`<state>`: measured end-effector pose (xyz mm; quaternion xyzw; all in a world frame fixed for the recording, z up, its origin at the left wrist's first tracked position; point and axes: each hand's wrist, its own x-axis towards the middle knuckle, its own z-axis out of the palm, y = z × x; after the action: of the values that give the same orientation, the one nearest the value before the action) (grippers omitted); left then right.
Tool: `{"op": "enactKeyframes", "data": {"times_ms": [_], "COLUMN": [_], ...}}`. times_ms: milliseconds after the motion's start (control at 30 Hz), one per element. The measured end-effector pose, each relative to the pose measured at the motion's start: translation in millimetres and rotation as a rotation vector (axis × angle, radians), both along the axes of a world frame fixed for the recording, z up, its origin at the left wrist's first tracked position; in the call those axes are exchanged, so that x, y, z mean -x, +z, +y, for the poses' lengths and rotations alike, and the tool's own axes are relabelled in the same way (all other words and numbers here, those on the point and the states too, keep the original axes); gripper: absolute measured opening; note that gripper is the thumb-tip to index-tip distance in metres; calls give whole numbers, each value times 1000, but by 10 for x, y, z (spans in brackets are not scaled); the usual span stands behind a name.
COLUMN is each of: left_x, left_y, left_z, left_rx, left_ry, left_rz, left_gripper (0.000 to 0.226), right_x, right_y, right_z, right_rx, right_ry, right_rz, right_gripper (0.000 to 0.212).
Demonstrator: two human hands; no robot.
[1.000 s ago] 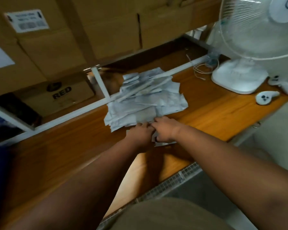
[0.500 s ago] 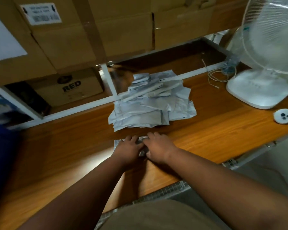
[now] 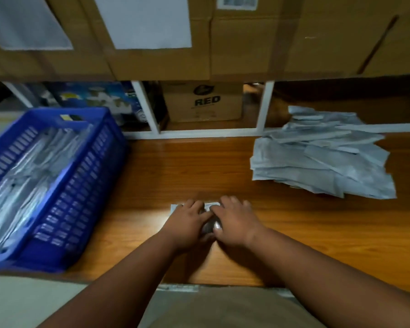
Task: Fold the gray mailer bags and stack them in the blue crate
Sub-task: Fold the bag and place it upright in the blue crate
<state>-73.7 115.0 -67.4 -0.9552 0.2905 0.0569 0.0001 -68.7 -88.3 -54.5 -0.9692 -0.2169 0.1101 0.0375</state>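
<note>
gray mailer bag [image 3: 210,207] pressed flat under left hand [image 3: 187,223] and right hand [image 3: 234,221]; fingers straight; blue crate [image 3: 81,197] at left

Both hands cover most of a gray mailer bag [image 3: 211,205] on the desk; only its far edge and a patch between the thumbs show. The blue crate [image 3: 81,185] runs off the left edge, its contents motion-blurred.
</note>
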Motion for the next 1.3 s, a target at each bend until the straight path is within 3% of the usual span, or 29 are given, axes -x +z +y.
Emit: {"op": "enactKeyframes", "data": {"times_ms": [133,233,533,667,1067,1300], "left_x": [150,210,221,236,210,189], "left_y": [-132,-275,-511,-548,-570,-572], "left_z": [470,594,559,554,547,558], "left_rx": [100,95,115,101,180,75], "left_ry": [148,234,156,179,157,165], "left_rz": [-127,-83,14,21,-14,27], "left_gripper": [61,71,77,75,75,76], "right_x": [20,28,32,76,29,-9], "right_y": [-96,-215,-512,-572,-577,-521], "right_z": [352,553,675,773,792,766], "right_rx": [-59,-60,-15,-14,-19,9], "right_ry": [-51,-21,2,49,40,58], "right_rz": [-116,-173,-147,-214,-133,-49], "right_gripper": [63,66,71,70,74,77]}}
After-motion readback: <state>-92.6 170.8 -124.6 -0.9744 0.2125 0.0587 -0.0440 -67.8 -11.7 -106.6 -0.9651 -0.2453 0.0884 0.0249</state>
